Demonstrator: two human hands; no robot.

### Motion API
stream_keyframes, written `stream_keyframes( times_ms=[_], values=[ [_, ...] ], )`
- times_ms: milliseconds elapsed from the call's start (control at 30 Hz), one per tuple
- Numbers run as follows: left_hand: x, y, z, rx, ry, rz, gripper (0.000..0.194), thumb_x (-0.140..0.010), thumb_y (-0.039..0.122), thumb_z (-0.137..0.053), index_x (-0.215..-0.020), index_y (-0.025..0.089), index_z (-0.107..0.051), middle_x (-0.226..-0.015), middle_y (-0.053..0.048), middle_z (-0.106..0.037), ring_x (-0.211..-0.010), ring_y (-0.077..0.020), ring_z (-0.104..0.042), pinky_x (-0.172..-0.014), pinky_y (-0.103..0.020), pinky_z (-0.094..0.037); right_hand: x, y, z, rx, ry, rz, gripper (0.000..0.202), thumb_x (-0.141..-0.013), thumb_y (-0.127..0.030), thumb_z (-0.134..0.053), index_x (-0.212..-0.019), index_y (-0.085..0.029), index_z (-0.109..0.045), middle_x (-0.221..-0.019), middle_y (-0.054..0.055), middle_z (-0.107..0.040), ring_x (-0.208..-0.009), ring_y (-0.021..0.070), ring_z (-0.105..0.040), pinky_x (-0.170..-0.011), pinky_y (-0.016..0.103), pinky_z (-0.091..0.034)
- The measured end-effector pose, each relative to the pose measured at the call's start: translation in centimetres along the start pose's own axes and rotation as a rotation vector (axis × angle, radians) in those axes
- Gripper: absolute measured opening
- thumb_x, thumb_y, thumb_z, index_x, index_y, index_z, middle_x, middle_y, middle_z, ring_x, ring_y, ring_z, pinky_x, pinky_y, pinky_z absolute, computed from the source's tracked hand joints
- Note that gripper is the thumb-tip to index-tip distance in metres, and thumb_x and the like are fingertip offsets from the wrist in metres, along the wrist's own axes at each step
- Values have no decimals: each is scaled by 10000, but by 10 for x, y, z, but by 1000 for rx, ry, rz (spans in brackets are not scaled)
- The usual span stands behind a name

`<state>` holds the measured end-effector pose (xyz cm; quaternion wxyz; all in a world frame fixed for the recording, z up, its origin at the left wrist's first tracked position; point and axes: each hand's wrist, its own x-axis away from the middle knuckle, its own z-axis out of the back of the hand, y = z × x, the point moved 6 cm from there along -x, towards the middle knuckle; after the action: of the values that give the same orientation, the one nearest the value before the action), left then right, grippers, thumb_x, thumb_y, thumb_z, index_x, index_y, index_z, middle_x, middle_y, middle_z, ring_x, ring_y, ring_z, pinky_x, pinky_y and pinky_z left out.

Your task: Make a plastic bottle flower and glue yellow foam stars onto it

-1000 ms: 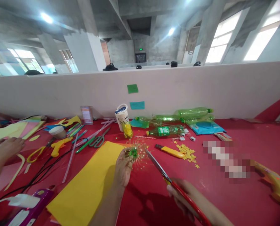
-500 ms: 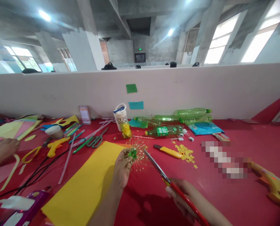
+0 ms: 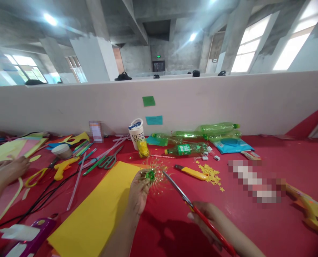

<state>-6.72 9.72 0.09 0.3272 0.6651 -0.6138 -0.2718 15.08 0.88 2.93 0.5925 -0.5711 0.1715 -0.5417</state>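
Between its closed fingers my left hand (image 3: pixel 139 191) holds a green bottle piece (image 3: pixel 150 174), whose thin clear strips fan out all round. My right hand (image 3: pixel 205 217) is closed on red-handled scissors (image 3: pixel 212 228). Their metal blades point up and left, and the tip is close to the right edge of the fanned strips. Under my left forearm lies a yellow sheet (image 3: pixel 94 207). A yellow utility knife (image 3: pixel 191 172) and a pile of small yellow stars (image 3: pixel 212 175) lie beyond the scissors.
Green bottles (image 3: pixel 187 148) and a blue packet (image 3: pixel 235 145) lie near the white partition (image 3: pixel 107 103), beside a cup (image 3: pixel 136 135). Glue guns (image 3: pixel 64 167), cables and a purple power strip (image 3: pixel 35 237) are at the left, where another person's hands (image 3: pixel 10 171) work. Another glue gun (image 3: pixel 308 207) lies right.
The other person's hands at the left have moved slightly right, and the pale strip by them has shifted. My own hands and the scissors are almost unmoved.
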Motion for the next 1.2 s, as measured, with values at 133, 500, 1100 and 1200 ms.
stream_keyframes(
  times_ms=[133,500,1100,1200],
  values=[
    [-1,3,1,2,20,-2,267,-625,117,-707,-864,214,-636,-878,0,-698,-892,-157,-644,-842,-295,-465,-2,2,2,-59,55,18,484,-787,-652,-502,-634,-219,-348,-389,-99,-359,-309,46,-313,-348,183,-213],
    [2,3,0,15,-13,-34,258,-644,124,-699,-875,214,-629,-924,-6,-680,-877,-151,-635,-812,-285,-469,11,-7,-6,-2,-16,54,507,-834,-695,-356,-774,-198,-434,-546,-55,-456,-432,72,-411,-407,198,-285],
    [5,5,-8,11,-91,-49,244,-651,99,-685,-861,212,-634,-937,-9,-670,-922,-145,-610,-871,-279,-444,4,-3,-10,-43,5,1,527,-789,-722,-411,-709,-202,-396,-500,-73,-404,-411,65,-402,-385,174,-280],
    [4,5,-9,10,-95,-53,248,-644,110,-691,-864,209,-634,-938,-14,-675,-914,-148,-614,-858,-280,-453,5,-4,-10,-85,37,-14,532,-776,-729,-418,-715,-201,-409,-469,-88,-363,-381,58,-365,-360,166,-259]
  ],
)
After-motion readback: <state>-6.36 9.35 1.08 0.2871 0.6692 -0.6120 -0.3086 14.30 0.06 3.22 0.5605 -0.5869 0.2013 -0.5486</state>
